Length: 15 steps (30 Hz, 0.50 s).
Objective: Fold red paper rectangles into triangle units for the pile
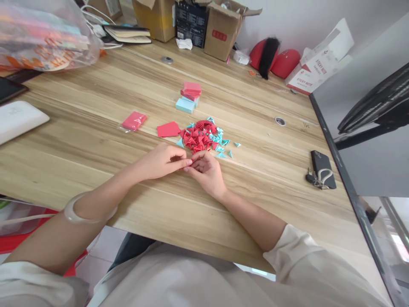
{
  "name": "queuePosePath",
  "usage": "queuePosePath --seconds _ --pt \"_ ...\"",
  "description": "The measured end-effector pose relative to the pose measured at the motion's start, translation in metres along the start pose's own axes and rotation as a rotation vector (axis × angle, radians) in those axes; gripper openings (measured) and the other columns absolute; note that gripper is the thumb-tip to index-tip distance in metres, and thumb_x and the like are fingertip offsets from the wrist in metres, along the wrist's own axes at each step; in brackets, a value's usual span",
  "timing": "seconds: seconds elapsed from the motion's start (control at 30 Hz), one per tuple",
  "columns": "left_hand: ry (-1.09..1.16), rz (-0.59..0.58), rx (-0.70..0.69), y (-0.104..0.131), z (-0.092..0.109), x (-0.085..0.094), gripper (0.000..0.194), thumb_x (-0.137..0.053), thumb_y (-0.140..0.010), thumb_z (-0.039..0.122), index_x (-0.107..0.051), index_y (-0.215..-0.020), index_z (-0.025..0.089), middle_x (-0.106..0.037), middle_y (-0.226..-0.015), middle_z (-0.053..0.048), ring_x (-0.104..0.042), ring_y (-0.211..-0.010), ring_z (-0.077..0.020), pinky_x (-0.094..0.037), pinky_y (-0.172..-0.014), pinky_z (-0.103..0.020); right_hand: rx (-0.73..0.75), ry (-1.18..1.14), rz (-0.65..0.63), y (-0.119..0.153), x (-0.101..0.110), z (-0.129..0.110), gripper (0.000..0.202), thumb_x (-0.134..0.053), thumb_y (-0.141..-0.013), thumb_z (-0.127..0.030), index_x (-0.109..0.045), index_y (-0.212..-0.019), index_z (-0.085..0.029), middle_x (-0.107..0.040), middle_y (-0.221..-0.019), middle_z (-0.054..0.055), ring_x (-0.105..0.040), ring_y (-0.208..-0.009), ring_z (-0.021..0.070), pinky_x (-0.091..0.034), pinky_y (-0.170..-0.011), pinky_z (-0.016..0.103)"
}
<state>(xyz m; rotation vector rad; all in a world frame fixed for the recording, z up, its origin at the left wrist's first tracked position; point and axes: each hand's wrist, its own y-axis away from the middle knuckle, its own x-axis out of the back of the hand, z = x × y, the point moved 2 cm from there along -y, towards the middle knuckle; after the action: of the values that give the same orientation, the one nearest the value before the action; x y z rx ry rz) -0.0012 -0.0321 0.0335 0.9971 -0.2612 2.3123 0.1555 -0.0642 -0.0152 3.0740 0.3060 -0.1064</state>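
Note:
My left hand and my right hand meet at the fingertips, both closed in a pinch. A sliver of red paper shows between them, mostly hidden by the fingers. Just beyond lies a pile of red folded paper triangles, with light blue folded triangles along its right side. To the left of the pile rest flat red paper slips. Farther left is a red paper pack in clear wrap. Behind the pile sit a red paper stack and a light blue paper stack.
Cardboard boxes line the back of the wooden table. A plastic bag and a white device are at the left. Keys with a black case lie near the right edge. A white carton stands at back right.

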Motion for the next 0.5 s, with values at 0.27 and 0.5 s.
queuePosePath --seconds 0.27,0.5 --pt "-0.003 -0.032 -0.011 -0.0005 0.0016 0.0001 0.043 -0.048 -0.090 0.048 -0.052 -0.062 0.014 -0.047 -0.055 0.004 -0.037 -0.053 -0.0051 -0.024 -0.055 -0.021 0.001 0.038 -0.020 -0.0001 0.0007 0.0022 0.029 -0.067 -0.071 -0.029 -0.047 -0.089 -0.020 -0.059 -0.075 -0.003 -0.059 -0.066 0.0058 -0.046 -0.061 0.020" --pt "-0.015 -0.028 -0.009 -0.0008 0.0016 0.0003 0.044 -0.047 -0.091 0.049 -0.054 -0.064 0.014 -0.050 -0.058 0.003 -0.039 -0.054 -0.0057 -0.024 -0.056 -0.021 0.008 0.027 -0.017 -0.0011 -0.0001 0.0028 0.032 -0.070 -0.070 -0.031 -0.047 -0.090 -0.019 -0.058 -0.075 -0.003 -0.058 -0.067 0.0051 -0.046 -0.062 0.019"
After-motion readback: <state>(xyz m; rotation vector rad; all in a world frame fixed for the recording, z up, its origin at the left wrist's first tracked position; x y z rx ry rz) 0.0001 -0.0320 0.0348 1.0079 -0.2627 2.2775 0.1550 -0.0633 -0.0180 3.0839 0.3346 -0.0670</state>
